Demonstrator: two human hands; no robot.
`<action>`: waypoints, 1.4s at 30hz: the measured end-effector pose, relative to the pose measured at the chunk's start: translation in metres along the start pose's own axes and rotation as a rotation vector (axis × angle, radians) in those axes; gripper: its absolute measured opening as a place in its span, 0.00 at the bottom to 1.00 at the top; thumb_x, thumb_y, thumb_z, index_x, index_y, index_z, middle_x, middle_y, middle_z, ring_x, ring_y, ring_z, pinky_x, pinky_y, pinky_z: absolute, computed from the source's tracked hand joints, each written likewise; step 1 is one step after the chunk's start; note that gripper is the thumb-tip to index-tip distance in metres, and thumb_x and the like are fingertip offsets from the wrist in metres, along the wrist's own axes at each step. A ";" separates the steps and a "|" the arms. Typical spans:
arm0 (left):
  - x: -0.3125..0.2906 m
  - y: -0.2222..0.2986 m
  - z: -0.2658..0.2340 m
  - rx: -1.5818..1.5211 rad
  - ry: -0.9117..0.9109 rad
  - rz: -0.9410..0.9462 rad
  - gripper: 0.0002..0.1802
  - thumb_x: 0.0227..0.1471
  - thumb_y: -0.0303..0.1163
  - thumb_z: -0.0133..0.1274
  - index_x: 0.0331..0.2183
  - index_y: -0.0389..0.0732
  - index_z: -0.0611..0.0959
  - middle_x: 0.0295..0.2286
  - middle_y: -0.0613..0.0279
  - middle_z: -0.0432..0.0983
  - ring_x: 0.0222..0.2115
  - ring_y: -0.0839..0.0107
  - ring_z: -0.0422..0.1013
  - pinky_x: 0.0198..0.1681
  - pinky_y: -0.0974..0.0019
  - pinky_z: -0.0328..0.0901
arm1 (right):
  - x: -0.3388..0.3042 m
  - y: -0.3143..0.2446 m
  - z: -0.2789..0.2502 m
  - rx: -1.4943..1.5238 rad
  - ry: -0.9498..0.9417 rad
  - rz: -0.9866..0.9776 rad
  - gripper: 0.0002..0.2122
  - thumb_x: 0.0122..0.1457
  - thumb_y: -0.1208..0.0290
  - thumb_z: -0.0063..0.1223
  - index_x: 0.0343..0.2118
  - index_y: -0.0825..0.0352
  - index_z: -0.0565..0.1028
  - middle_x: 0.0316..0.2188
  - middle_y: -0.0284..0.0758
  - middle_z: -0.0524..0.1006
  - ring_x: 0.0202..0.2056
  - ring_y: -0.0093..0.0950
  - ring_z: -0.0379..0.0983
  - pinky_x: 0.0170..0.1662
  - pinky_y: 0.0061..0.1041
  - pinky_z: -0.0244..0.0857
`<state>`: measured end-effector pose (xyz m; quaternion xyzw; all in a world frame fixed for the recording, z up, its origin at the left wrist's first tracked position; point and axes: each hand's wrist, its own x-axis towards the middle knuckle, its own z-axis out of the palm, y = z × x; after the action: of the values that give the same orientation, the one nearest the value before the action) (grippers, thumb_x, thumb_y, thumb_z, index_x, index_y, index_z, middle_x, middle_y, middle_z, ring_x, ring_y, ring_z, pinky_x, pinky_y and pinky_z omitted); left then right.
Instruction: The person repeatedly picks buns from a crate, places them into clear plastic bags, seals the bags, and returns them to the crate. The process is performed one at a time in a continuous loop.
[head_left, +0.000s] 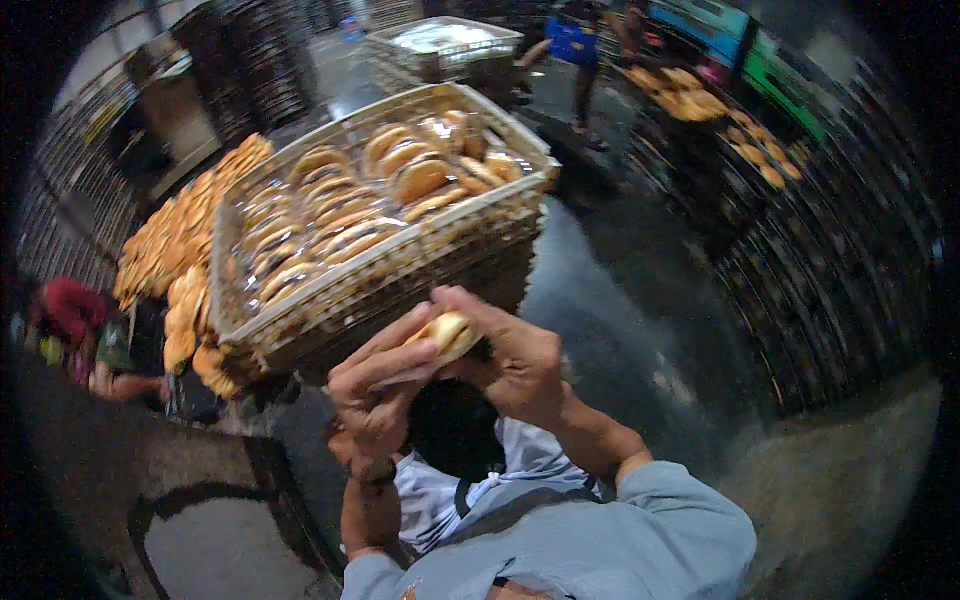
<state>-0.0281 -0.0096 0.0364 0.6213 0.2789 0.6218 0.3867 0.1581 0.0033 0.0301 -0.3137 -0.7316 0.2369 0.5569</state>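
Note:
Between my two hands, in front of my body, is a small golden bun with a slit along its side. My left hand closes around it from the left, with what looks like a clear plastic wrapper below the fingers. From the other side my right hand grips the bun, fingers bent over its edge. Just beyond my hands stands a pale plastic crate, tilted in view, filled with rows of buns in clear wrappers.
Unwrapped flat buns are heaped left of the crate. A person in a red top is at far left; another in blue stands at the back. A second crate sits behind. Racks and more buns line the right.

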 end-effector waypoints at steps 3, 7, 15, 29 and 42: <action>0.007 -0.003 0.000 0.163 -0.065 0.184 0.08 0.49 0.28 0.64 0.33 0.36 0.88 0.40 0.49 0.83 0.51 0.53 0.74 0.55 0.55 0.66 | 0.001 0.002 -0.003 0.053 0.024 -0.148 0.28 0.50 0.78 0.69 0.56 0.71 0.73 0.52 0.47 0.77 0.52 0.41 0.76 0.55 0.34 0.71; 0.018 -0.002 0.007 0.268 -0.132 0.331 0.08 0.46 0.32 0.65 0.30 0.39 0.88 0.34 0.57 0.84 0.43 0.56 0.76 0.50 0.57 0.65 | -0.003 0.008 -0.012 0.025 0.018 -0.233 0.25 0.50 0.79 0.67 0.53 0.71 0.75 0.50 0.48 0.78 0.50 0.42 0.78 0.54 0.35 0.72; 0.014 -0.006 0.007 0.222 -0.134 0.075 0.11 0.39 0.29 0.70 0.26 0.38 0.85 0.28 0.64 0.79 0.37 0.66 0.71 0.44 0.64 0.66 | -0.006 -0.003 -0.019 -0.005 -0.075 -0.106 0.16 0.46 0.79 0.69 0.41 0.72 0.81 0.40 0.45 0.82 0.43 0.41 0.81 0.47 0.33 0.74; -0.013 -0.039 -0.005 -0.290 0.129 -0.431 0.16 0.54 0.33 0.64 0.41 0.32 0.83 0.35 0.56 0.83 0.34 0.72 0.78 0.39 0.69 0.73 | -0.004 0.013 -0.026 0.143 -0.167 0.319 0.11 0.53 0.73 0.68 0.37 0.72 0.81 0.36 0.37 0.84 0.39 0.22 0.79 0.42 0.22 0.73; -0.011 -0.014 -0.024 -0.303 -0.196 -0.691 0.10 0.53 0.31 0.65 0.33 0.32 0.87 0.28 0.63 0.82 0.29 0.79 0.74 0.35 0.74 0.68 | -0.005 0.010 -0.032 0.222 -0.457 0.042 0.15 0.47 0.80 0.68 0.40 0.63 0.83 0.35 0.36 0.82 0.38 0.29 0.80 0.41 0.27 0.73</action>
<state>-0.0510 -0.0079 0.0172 0.4831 0.3382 0.4268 0.6856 0.1916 0.0066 0.0280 -0.2039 -0.8014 0.3921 0.4030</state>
